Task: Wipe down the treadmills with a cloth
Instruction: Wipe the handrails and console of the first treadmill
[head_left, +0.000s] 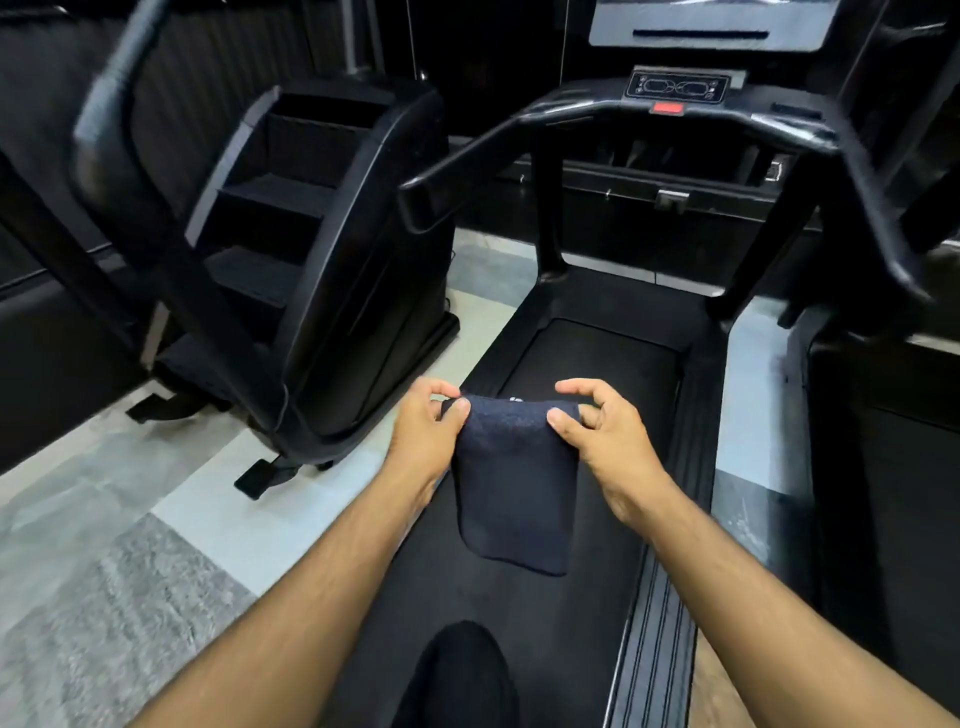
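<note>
Nearest the camera, at 6 o'clock, a dark shoe toe (462, 675) rests on the treadmill belt (597, 374), with two bare forearms reaching forward on either side of it. Both hands meet over the belt just below the middle of the view, holding a dark navy cloth (506, 488) between them. On the cloth's upper left corner, the left hand (423, 434) pinches with thumb and curled fingers; the right hand (597, 431) pinches the upper right corner the same way, its other fingers bent and lifted. Stretched between these two grips along its top edge, the cloth hangs down toward the camera as a folded, rounded flap, held in the air above the belt and not spread out on it. Running from 6 toward 12 o'clock is the treadmill (660, 639), whose ribbed side rail lies at 5 o'clock; its black handlebars (566, 111) and console with a red button (667, 108) sit at 12 to 1 o'clock. A black stair-climbing machine (311, 249) stands at 10 o'clock on the pale grey floor (130, 545). Part of another dark machine (883, 467) shows at 3 o'clock.
</note>
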